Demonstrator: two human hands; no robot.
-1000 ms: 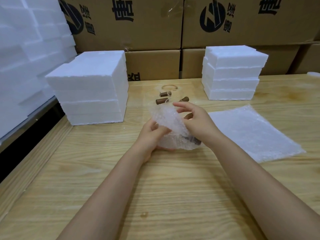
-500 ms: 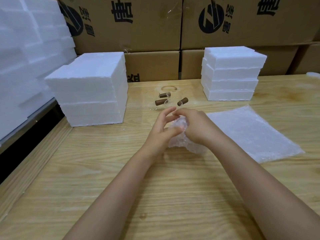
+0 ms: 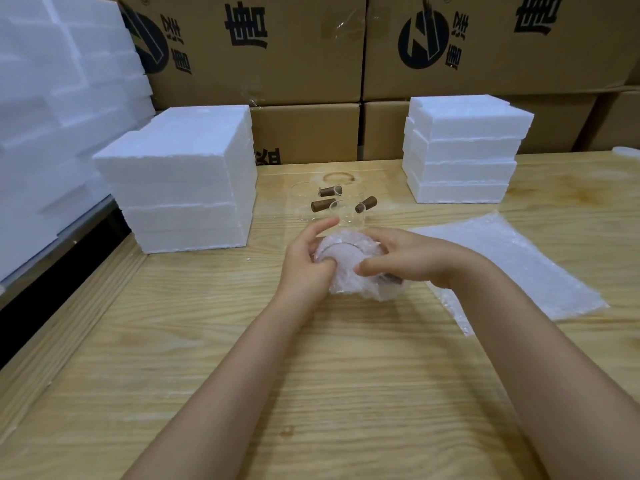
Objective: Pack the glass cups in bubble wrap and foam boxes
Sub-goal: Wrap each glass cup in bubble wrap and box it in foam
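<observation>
Clear bubble wrap is bunched around one glass cup, and this bundle is low over the wooden table. The left hand grips the bundle from its left side and the thumb presses into the wrap. The right hand clasps its right side. Just behind the bundle are the unwrapped glass cups with brown handles. Right of the bundle lie the flat bubble wrap sheets. Behind it to the left stands a foam box stack, and behind to the right a second foam stack.
</observation>
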